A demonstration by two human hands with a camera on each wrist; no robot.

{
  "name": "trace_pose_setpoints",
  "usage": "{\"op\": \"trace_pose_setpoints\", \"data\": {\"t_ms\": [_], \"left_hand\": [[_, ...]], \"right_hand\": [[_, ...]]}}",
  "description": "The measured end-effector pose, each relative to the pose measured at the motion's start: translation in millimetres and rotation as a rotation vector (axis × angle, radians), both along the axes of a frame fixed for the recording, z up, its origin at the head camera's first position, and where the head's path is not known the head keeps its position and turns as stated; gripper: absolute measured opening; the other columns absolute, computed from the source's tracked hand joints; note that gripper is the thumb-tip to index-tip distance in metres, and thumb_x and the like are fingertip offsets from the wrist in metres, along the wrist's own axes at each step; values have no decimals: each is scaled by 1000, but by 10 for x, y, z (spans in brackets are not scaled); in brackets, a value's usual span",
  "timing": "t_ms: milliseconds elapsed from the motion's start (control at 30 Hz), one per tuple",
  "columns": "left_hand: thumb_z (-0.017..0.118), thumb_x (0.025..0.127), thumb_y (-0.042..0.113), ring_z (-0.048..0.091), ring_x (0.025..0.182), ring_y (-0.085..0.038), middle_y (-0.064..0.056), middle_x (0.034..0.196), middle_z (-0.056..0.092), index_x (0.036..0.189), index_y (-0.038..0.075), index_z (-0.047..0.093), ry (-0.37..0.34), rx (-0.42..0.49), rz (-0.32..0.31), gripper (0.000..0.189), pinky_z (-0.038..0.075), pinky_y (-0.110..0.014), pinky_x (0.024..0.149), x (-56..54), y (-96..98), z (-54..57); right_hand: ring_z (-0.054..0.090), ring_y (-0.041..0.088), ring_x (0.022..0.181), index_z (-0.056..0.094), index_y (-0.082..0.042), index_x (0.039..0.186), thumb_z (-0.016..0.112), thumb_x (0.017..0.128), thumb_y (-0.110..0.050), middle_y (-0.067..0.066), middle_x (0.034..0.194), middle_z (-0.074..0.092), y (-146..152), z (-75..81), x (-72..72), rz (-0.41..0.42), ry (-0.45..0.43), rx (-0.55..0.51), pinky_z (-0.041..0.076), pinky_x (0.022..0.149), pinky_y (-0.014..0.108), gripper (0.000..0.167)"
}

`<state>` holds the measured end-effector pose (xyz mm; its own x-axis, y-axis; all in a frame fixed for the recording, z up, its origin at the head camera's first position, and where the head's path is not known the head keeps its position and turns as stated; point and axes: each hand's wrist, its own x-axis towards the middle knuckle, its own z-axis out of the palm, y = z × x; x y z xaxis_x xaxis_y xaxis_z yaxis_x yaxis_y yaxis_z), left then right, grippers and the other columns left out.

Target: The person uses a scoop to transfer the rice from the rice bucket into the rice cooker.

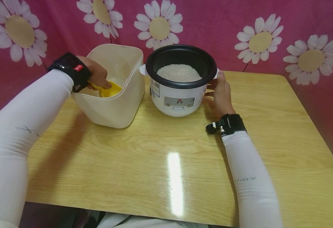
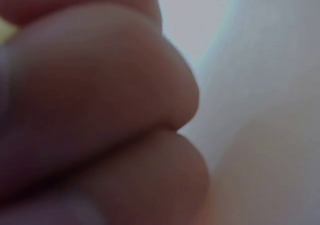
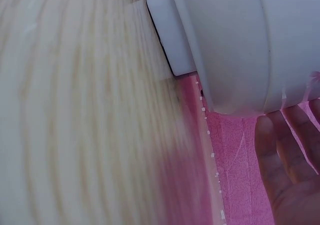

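Note:
My left hand [image 1: 96, 72] reaches over the near rim of a cream rice bin [image 1: 112, 110] and grips a yellow scoop [image 1: 111, 90] by its handle. Loose rice [image 1: 119, 80] shows inside the bin. What the scoop holds cannot be seen. In the left wrist view, curled fingers [image 2: 110, 80] fill most of the picture. A white rice cooker [image 1: 180, 106] with a black inner pot [image 1: 180, 50] stands right of the bin, uncovered, with white rice [image 1: 179, 72] in it. Fairly straight fingers of my right hand [image 1: 222, 95] touch the cooker's right side by its handle.
Both containers stand on a wooden table [image 1: 143, 164] near its back edge. A pink cloth with big white flowers [image 1: 159, 28] hangs behind it. A small camera [image 1: 212, 128] is strapped to my right wrist, close above the tabletop.

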<state>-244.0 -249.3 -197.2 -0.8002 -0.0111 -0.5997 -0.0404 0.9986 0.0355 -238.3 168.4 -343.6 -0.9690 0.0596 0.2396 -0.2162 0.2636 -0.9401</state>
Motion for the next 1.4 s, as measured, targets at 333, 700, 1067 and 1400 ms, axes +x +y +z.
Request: {"op": "trace_pose_setpoints", "data": {"t_ms": [333, 700, 1067, 1400], "left_hand": [[56, 102, 50, 56, 73, -18, -4, 85, 59, 124, 3, 58, -24, 10, -9, 52, 50, -24, 64, -34, -16, -32], [56, 102, 51, 57, 79, -21, -6, 89, 58, 129, 3, 56, -27, -9, -34, 55, 51, -26, 67, -33, -32, -30], [55, 103, 51, 56, 81, -21, -6, 90, 55, 130, 4, 56, -36, -15, -35, 54, 51, -25, 68, -42, -12, -17], [54, 103, 50, 55, 79, -20, -6, 90, 55, 130, 3, 56, -45, -20, -36, 54, 50, -25, 67, -54, -15, -25]], "right_hand": [[67, 22, 113, 63, -26, 133, 16, 104, -69, 11, 132, 67, -8, 16, 2, -1, -14, 8, 59, 92, 40, 70], [66, 23, 112, 64, -21, 132, 13, 105, -66, 12, 130, 67, -23, 26, 16, -15, -29, -4, 58, 83, 28, 73], [68, 19, 110, 65, -21, 130, 12, 106, -64, 12, 128, 68, -14, 22, 14, -22, -18, 17, 60, 87, 34, 73], [67, 18, 109, 64, -23, 132, 14, 106, -64, 12, 129, 68, -11, 11, 2, -22, -25, 4, 58, 82, 27, 71]]}}
